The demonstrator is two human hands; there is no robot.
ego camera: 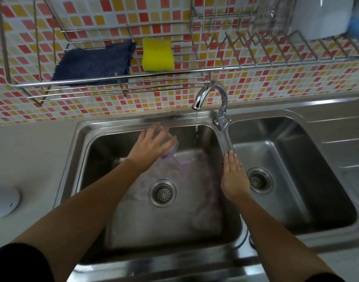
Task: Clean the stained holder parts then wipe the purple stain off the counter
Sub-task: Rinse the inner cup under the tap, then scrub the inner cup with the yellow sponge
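Observation:
My left hand (152, 147) is over the back of the left sink basin (97, 151), gripping a clear plastic holder part (173, 145) with a purple-stained edge; my palm covers most of it. Purple streaks (197, 171) run across the wet basin floor around the drain (162, 192). My right hand (233, 176) lies flat with fingers straight, its fingertips touching the end of the tap lever (225, 139) on the divider between the basins. It holds nothing. A few drops fall from the chrome spout (197, 105). The counter stain is not in view.
A wire rack (105, 81) on the tiled wall holds a dark blue cloth (93, 62) and a yellow sponge (157, 54). A dish rack (276, 49) with a white container (321, 15) hangs at top right. The right basin (286, 159) adjoins; a white round object (3, 200) sits on the left counter.

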